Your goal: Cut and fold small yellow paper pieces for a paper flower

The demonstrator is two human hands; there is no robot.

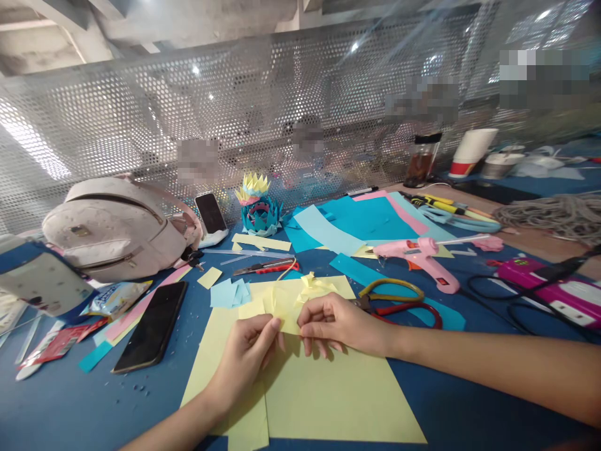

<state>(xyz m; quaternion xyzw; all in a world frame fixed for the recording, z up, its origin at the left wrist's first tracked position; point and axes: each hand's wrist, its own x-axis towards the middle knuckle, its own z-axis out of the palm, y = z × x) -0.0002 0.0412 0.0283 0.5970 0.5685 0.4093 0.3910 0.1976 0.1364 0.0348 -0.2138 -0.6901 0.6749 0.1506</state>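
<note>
I'm pinching a small yellow paper piece between my left hand and right hand, over a larger yellow sheet; a packet is showing blurred, unreadable lettering.

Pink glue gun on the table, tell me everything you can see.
The pink, plastic-looking glue gun lies on its side on the blue table, its nozzle pointing left and its handle slanting rightward toward the viewer. It has an orange trigger, and a whitish stick juts from its rear. A black cord leaves the handle's base. The bare right hand, to its left, does not touch it. Whether it is on cannot be told.
</note>
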